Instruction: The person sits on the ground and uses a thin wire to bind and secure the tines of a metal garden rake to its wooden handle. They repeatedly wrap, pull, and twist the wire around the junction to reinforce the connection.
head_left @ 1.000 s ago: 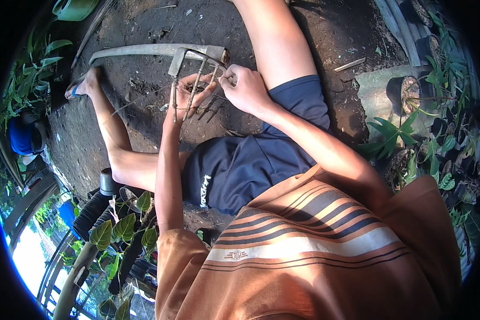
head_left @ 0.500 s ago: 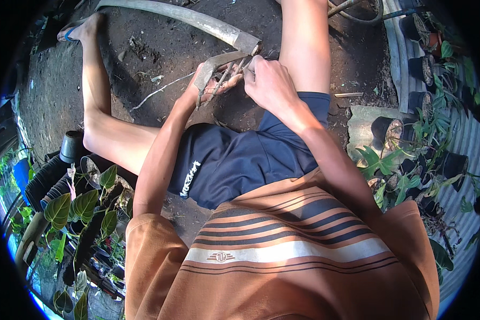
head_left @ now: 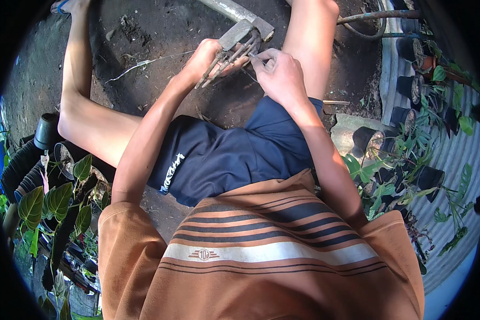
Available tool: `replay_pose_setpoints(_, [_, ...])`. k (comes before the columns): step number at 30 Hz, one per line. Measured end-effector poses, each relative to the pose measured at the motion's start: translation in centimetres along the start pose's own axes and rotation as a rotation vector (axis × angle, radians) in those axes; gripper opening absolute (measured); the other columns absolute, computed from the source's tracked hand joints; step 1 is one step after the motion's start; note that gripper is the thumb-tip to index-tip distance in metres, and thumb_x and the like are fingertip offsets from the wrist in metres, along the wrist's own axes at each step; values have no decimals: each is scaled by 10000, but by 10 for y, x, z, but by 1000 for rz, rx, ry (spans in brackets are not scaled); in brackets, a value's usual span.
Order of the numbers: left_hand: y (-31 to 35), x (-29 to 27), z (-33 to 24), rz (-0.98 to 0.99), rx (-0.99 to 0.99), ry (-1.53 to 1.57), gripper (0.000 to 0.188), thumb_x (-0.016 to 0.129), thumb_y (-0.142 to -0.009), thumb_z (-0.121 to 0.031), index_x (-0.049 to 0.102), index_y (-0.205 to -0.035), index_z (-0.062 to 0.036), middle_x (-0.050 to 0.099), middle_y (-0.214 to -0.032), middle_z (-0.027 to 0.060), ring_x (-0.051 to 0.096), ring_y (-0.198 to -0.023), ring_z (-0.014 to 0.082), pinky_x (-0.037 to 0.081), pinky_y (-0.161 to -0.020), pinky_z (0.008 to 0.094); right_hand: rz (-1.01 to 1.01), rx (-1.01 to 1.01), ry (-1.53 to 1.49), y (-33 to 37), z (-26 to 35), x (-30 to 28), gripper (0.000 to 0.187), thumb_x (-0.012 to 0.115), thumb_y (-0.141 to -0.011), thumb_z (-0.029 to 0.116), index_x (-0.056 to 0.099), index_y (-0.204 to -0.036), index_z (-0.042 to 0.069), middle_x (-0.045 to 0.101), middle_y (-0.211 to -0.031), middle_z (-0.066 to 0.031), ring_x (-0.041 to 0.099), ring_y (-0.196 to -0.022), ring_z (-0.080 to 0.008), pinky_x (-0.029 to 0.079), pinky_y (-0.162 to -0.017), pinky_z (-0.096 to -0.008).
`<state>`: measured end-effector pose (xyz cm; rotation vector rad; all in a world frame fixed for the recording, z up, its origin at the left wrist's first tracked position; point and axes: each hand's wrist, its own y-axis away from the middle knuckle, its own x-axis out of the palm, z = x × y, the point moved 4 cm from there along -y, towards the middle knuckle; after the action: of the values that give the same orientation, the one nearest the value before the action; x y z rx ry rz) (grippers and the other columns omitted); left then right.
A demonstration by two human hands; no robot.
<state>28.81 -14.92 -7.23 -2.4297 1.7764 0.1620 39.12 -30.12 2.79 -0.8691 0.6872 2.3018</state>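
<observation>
My left hand is palm up over the soil, its fingers curled round a bundle of thin brown twigs. A flat grey piece, bent like a blade or a strip of bark, lies across the top of the bundle; its kind is unclear. Just to the right, my right hand is closed, thumb and forefinger pinched at the twigs' right end. A small pale tip shows at that pinch, too small to name. Beyond both hands, the end of a grey pole rests on the ground near the twigs.
Black potted plants line the right side by corrugated metal sheets. Leafy plants and stacked black pots stand at the left. My bare legs spread over dark soil. A curved hose-like piece lies at far right.
The view has shifted. My left hand has turned the twigs and the grey piece, which now sits higher and flatter. My right hand remains pinched at the bundle's right end.
</observation>
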Motion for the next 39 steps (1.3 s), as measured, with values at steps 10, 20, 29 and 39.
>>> replay_pose_setpoints(10, [5, 0, -12, -31, 69, -218, 277, 796, -904, -243, 690, -826, 1, 624, -663, 131, 581, -601, 198, 497, -599, 362, 214, 222, -245, -19, 0, -7, 319, 698, -947, 257, 789, -1042, -34, 656, -693, -35, 606, -643, -143, 535, -696, -364])
replay_pose_setpoints(20, [1, -10, -47, 42, 161, -206, 285, 752, -922, -258, 701, -849, 12, 656, -713, 207, 654, -621, 313, 501, -597, 412, 473, 564, -887, 2, 12, -17, 394, 503, -1070, 190, 567, -1367, -62, 376, -699, 98, 389, -542, 13, 400, -525, -174])
replay_pose_setpoints(29, [1, -11, -49, 41, 252, -277, 292, 737, -938, -251, 664, -828, 9, 639, -665, 191, 642, -600, 323, 491, -587, 423, 558, 461, -634, 11, 41, -72, 447, 482, -1087, 177, 503, -1468, -56, 363, -686, 111, 264, -481, 22, 204, -395, -155])
replay_pose_setpoints(39, [3, -13, -56, 44, 193, -227, 256, 773, -915, -246, 720, -945, 3, 703, -709, 174, 700, -655, 309, 527, -643, 412, 438, 219, -561, -6, 41, -61, 355, 523, -1087, 200, 656, -1327, -25, 337, -698, 132, 266, -558, 17, 208, -484, -175])
